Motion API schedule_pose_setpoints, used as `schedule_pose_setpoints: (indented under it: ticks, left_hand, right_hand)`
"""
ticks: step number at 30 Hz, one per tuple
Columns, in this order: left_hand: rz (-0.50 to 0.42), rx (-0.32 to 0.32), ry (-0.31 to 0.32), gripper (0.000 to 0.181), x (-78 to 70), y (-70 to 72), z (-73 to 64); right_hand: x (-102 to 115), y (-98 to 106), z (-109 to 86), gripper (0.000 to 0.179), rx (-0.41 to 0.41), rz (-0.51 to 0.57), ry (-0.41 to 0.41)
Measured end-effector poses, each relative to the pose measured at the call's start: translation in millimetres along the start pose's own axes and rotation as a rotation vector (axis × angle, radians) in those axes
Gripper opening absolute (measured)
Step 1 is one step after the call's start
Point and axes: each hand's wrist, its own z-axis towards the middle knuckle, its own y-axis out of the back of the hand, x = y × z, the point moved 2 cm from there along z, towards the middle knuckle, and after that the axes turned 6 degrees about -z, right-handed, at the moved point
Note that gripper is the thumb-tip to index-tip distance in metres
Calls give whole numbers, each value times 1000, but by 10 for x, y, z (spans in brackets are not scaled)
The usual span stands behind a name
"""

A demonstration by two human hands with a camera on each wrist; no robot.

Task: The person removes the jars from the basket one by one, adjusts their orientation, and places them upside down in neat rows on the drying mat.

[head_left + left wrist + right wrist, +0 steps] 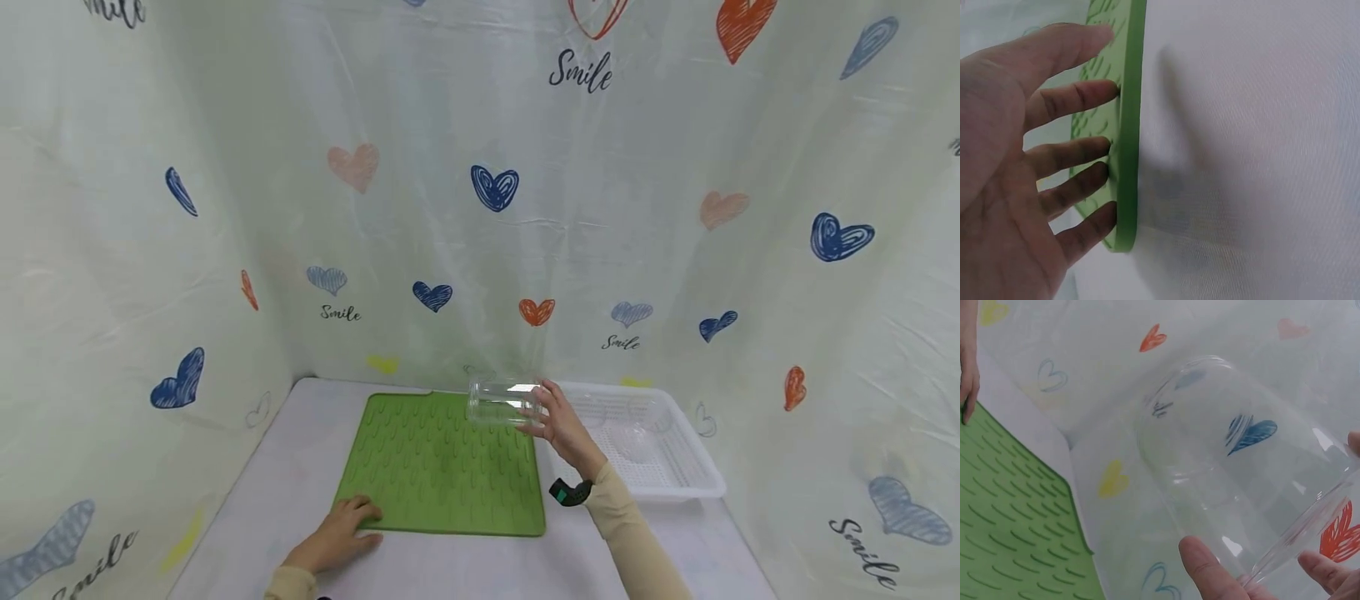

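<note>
My right hand (561,427) holds a clear, see-through cup (495,402) on its side above the far right part of a green drying mat (442,475). Thumb and fingers grip the cup around its rim end, and its rounded closed end points left in the head view. In the right wrist view the cup (1204,434) looks bare inside, with fingertips at its rim. The left hand (337,533) lies at the mat's near left corner. Its fairly straight fingertips touch the mat's edge (1127,144) in the left wrist view, the thumb held apart.
A white slotted basket (708,475) stands right of the mat, with clear rounded items (641,437) inside. White cloth covers the table (292,467). A curtain printed with hearts (427,225) hangs close behind and along both sides.
</note>
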Motion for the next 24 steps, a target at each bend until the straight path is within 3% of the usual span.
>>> schedule_pose_setpoints:
  ticks: [7, 16, 24]
  left_hand:
    - [6, -13, 0, 34, 15, -59, -30]
    - [-13, -5, 9, 31, 3, -42, -15]
    - [-14, -2, -5, 29, 52, -44, -34]
  right_hand:
    - [172, -182, 251, 72, -47, -90, 4]
    - [345, -428, 556, 74, -73, -265, 68]
    - [336, -712, 768, 76, -137, -516, 108]
